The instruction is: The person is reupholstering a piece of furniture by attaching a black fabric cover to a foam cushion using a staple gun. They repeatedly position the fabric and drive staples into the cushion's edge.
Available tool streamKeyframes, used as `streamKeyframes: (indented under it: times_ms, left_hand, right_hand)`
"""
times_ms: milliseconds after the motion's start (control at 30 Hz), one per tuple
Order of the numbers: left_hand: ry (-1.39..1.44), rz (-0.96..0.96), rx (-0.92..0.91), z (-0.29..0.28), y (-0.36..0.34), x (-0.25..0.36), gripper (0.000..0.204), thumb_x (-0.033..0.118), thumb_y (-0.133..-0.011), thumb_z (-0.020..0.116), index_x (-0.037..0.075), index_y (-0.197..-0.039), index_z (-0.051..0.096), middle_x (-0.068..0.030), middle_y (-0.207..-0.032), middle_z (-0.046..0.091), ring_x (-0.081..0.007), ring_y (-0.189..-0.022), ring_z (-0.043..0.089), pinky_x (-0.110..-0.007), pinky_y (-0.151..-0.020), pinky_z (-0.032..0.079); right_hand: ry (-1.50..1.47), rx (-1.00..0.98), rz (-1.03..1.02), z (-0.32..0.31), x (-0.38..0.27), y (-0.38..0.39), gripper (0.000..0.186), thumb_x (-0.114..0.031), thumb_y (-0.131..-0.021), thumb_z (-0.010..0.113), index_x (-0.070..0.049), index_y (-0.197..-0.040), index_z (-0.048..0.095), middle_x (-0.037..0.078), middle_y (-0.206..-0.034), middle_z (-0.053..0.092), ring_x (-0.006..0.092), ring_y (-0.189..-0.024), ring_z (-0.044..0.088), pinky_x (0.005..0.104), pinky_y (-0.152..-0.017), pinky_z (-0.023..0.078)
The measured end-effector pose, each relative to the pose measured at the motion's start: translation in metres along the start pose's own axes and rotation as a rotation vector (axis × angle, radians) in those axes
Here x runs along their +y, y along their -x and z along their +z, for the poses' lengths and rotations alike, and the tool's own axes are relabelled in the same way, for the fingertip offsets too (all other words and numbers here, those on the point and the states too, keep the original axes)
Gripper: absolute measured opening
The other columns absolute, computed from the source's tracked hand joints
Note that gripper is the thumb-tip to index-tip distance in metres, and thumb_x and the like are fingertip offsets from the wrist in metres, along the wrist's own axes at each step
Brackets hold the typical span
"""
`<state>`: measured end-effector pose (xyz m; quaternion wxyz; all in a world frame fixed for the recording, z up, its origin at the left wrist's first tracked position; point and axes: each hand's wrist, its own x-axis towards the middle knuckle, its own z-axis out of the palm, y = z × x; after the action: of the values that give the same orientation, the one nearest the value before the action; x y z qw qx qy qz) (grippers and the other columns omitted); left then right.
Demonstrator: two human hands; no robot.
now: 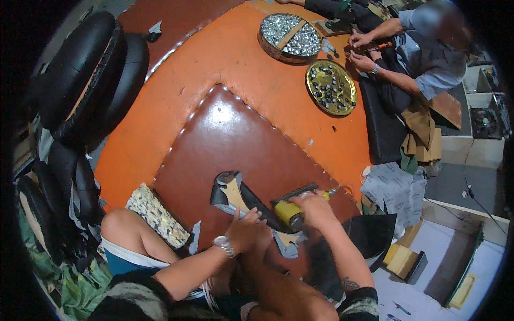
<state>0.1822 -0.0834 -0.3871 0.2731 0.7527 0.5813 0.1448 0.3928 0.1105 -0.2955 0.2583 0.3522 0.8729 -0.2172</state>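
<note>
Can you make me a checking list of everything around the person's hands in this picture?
Surface: big brown leather panel with stud edging, on an orange one.
Job's things: black wood-backed piece; yellow power tool.
Clutter: scraps near the piece; round tray of shiny studs; gold tray of dark buttons; foam block.
Hands: left hand presses the piece; right hand grips the tool.
Cables: thin cable on the floor at right.
Surroundings: black seat cushions at left; another person working at the far side.
</note>
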Motion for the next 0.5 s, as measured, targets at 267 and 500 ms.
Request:
streamKeyframes:
  times_ms: [267,500]
  left_hand:
    - [0.336,-0.725,0.272,-0.068,-0.009,-0.073,0.081,0.022,-0.077,0.091,-0.002,-0.143,0.050,-0.0232,-0.126,0.059,-0.0426,-0.120,0.061,-0.048,-0.103,0.051]
    - [0.283,-0.544,0.109,-0.055,-0.073,-0.054,0.110,0.028,-0.068,0.099,0.003,-0.158,0.041,-0.0232,-0.135,0.053,-0.0421,-0.128,0.057,-0.046,-0.109,0.050]
  right_hand:
    - [-0.282,0.583,0.434,0.075,-0.002,0.036,0.045,-0.017,-0.090,0.073,-0.011,-0.134,0.068,0.023,-0.123,0.071,0.0406,-0.118,0.066,0.0532,-0.105,0.049]
    - [-0.636,0.255,0.572,0.164,-0.072,0.075,0.031,-0.026,-0.098,0.066,-0.010,-0.123,0.075,0.025,-0.108,0.074,0.0466,-0.105,0.070,0.0546,-0.095,0.055]
